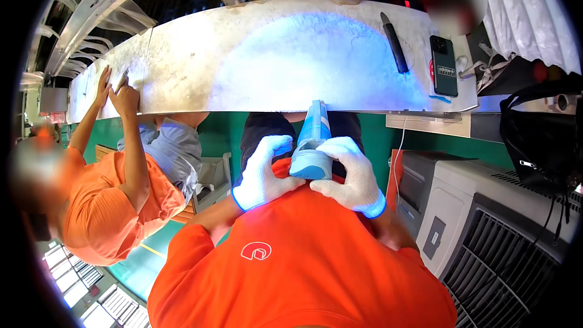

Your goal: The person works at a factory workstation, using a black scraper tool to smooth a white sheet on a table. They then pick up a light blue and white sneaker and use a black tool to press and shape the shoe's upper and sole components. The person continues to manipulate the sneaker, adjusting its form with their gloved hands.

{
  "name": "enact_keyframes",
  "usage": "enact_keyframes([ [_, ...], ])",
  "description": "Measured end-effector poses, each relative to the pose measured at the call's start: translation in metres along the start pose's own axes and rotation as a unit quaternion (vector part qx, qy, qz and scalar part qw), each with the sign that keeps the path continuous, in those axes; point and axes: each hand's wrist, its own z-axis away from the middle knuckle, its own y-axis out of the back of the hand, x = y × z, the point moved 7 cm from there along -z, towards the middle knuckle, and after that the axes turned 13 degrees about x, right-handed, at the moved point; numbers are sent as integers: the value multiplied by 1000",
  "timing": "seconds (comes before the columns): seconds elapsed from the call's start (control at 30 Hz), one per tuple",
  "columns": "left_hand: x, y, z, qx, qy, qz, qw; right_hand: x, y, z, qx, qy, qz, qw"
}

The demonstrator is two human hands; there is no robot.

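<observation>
A light-blue shoe-shaped piece [311,164] is held close to my chest, just off the table's front edge. Its narrow end points away toward the table, and its wide rounded end faces me. My left hand [264,173], in a white knit glove, is closed against its left side. On the right side, my right hand [347,171], gloved the same way, has its fingers curled over the top and its thumb low by the wide end. What lies under the piece is hidden.
A long pale table [188,54] spans the front, partly lit blue. On its right lie a black-handled tool [395,45] and a dark phone [444,67]. At left a co-worker in orange [121,200] works at the table. A grey-white machine [452,206] and a black bag [537,133] stand right.
</observation>
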Motion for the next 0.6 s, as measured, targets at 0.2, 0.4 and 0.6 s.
enact_keyframes([
  [0.2,11,-2,-9,-124,79,73,987,4,1,4,-50,-20,-18,998],
  [0.4,0,-9,-17,-99,54,187,976,13,7,-1,-15,-48,-38,998],
  [0.6,0,-3,-25,-93,86,239,963,12,5,5,49,-28,17,998],
])
